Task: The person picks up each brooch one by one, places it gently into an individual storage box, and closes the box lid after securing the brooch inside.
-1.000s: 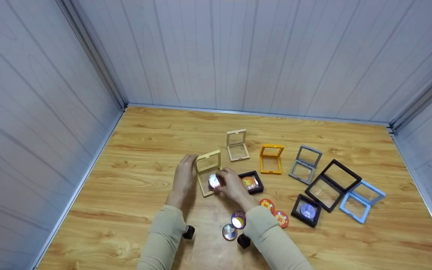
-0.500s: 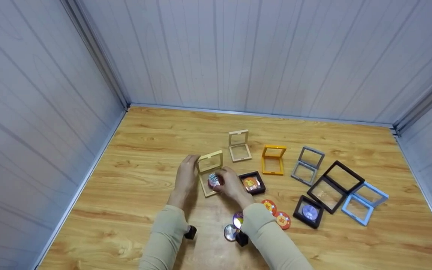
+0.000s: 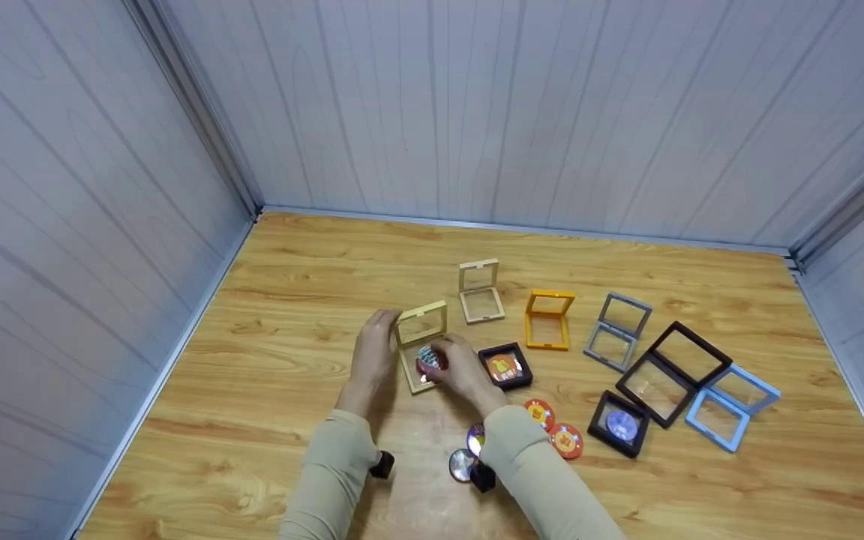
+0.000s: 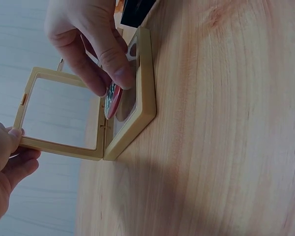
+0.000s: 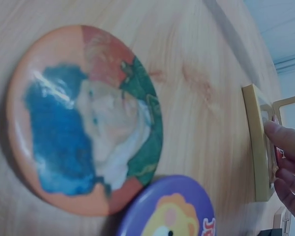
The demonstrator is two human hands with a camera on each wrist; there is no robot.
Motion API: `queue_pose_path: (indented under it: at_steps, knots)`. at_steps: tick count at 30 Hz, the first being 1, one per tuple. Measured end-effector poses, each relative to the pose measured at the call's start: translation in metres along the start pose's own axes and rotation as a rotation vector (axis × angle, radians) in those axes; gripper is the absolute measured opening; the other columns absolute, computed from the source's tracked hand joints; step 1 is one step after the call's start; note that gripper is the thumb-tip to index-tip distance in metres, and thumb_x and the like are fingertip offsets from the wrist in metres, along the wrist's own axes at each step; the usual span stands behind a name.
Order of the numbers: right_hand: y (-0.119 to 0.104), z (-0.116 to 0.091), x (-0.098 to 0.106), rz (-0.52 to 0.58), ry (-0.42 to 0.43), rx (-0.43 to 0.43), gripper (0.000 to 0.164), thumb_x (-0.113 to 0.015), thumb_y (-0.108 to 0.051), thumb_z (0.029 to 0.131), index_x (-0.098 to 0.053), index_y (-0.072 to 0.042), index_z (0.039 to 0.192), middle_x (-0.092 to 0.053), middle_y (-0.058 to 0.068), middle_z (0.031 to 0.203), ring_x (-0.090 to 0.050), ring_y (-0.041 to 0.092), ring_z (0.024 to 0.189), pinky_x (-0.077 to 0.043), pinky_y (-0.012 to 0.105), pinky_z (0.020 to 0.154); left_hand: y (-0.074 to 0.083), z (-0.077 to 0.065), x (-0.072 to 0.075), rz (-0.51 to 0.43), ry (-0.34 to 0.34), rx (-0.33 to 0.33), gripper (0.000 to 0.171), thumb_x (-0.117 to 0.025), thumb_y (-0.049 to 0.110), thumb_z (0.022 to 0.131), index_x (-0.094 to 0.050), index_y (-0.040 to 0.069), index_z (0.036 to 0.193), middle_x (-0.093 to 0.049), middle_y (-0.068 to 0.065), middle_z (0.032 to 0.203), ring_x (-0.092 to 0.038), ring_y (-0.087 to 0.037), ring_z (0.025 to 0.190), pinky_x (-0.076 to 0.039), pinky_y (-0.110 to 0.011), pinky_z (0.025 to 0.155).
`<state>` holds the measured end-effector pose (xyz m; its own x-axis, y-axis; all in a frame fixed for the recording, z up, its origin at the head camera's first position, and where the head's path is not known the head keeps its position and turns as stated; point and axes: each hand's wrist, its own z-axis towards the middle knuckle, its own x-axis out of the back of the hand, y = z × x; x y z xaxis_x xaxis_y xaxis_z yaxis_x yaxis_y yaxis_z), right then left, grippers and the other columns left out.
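Observation:
A pale yellow hinged display case [image 3: 423,308] sits on the table with its clear-windowed lid raised. My left hand [image 3: 372,351] pinches the lid's outer edge between thumb and fingers, as the left wrist view shows. Just above the case's base, my right hand [image 3: 466,369] pinches a round pin badge [image 4: 111,102] with a red rim. The badge tilts over the clear film, and the fingers cover part of it. In the right wrist view, a large badge with a portrait [image 5: 86,123] lies close by, overlapping a purple badge [image 5: 169,211].
Right of the hands lie a small black case with an orange badge [image 3: 505,366] and two red badges [image 3: 566,441]. Farther right stand raised-lid cases: beige [image 3: 481,305], orange [image 3: 547,330], grey [image 3: 610,345], black [image 3: 657,388], blue [image 3: 717,420]. Another black case [image 3: 618,424] holds a purple badge.
The badge in my right hand has turned slightly, so its shiny glare gives way to a patterned face. My left hand keeps its place on the lid. The view shifts slightly.

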<state>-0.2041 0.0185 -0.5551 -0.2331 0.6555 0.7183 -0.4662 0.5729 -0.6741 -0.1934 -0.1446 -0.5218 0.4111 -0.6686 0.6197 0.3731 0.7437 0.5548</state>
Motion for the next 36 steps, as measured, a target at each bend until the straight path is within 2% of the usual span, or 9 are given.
queue_pose_path:
  at_steps: [4, 11, 18, 22, 29, 36]
  knots:
    - [0.000, 0.000, 0.000, 0.000, 0.001, -0.001, 0.032, -0.071, -0.015, 0.073, -0.063, 0.002, 0.098, -0.054, 0.011, 0.089, -0.050, 0.021, 0.082, -0.043, 0.033, 0.074, 0.000, 0.000, 0.000, -0.003, -0.003, 0.000, 0.015, -0.052, -0.008, 0.083, -0.060, -0.009, 0.096, -0.061, -0.015, 0.086, -0.058, -0.029, 0.082, -0.047, -0.036, 0.076]
    - [0.001, -0.001, 0.001, -0.078, 0.011, 0.057, 0.030, -0.072, -0.020, 0.073, -0.064, 0.002, 0.092, -0.053, 0.009, 0.085, -0.050, 0.020, 0.077, -0.043, 0.033, 0.072, 0.000, -0.001, 0.001, -0.019, -0.015, 0.017, 0.017, -0.053, -0.009, 0.082, -0.061, -0.009, 0.097, -0.061, -0.015, 0.087, -0.058, -0.029, 0.083, -0.047, -0.036, 0.078]
    - [0.001, -0.002, 0.003, 0.001, -0.012, 0.008, 0.038, -0.074, -0.013, 0.069, -0.061, 0.003, 0.101, -0.053, 0.010, 0.091, -0.051, 0.021, 0.083, -0.044, 0.033, 0.076, 0.000, -0.002, 0.001, -0.014, -0.013, 0.014, 0.016, -0.053, -0.007, 0.083, -0.061, -0.007, 0.097, -0.061, -0.014, 0.086, -0.058, -0.027, 0.081, -0.048, -0.035, 0.075]
    - [0.001, -0.002, 0.005, 0.024, -0.006, -0.007, 0.038, -0.073, -0.013, 0.071, -0.060, 0.004, 0.102, -0.052, 0.011, 0.090, -0.050, 0.022, 0.082, -0.044, 0.034, 0.075, 0.001, -0.002, 0.002, -0.023, -0.017, 0.023, 0.016, -0.053, -0.006, 0.084, -0.061, -0.006, 0.097, -0.061, -0.014, 0.085, -0.059, -0.027, 0.080, -0.049, -0.034, 0.073]
    - [-0.004, -0.002, 0.015, -0.056, 0.092, 0.008, 0.032, -0.068, -0.010, 0.076, -0.059, 0.008, 0.101, -0.057, 0.015, 0.092, -0.055, 0.026, 0.084, -0.046, 0.036, 0.077, 0.003, -0.003, 0.004, -0.048, -0.022, 0.022, 0.017, -0.053, -0.007, 0.083, -0.061, -0.008, 0.098, -0.061, -0.014, 0.086, -0.059, -0.027, 0.081, -0.049, -0.033, 0.075]
    - [-0.008, -0.002, 0.029, 0.001, 0.218, -0.012, 0.025, -0.066, -0.004, 0.076, -0.061, 0.009, 0.097, -0.061, 0.017, 0.086, -0.058, 0.028, 0.078, -0.049, 0.035, 0.068, 0.002, -0.006, 0.003, -0.035, -0.034, 0.009, 0.018, -0.053, -0.009, 0.082, -0.061, -0.008, 0.097, -0.061, -0.015, 0.087, -0.059, -0.027, 0.082, -0.049, -0.032, 0.076]
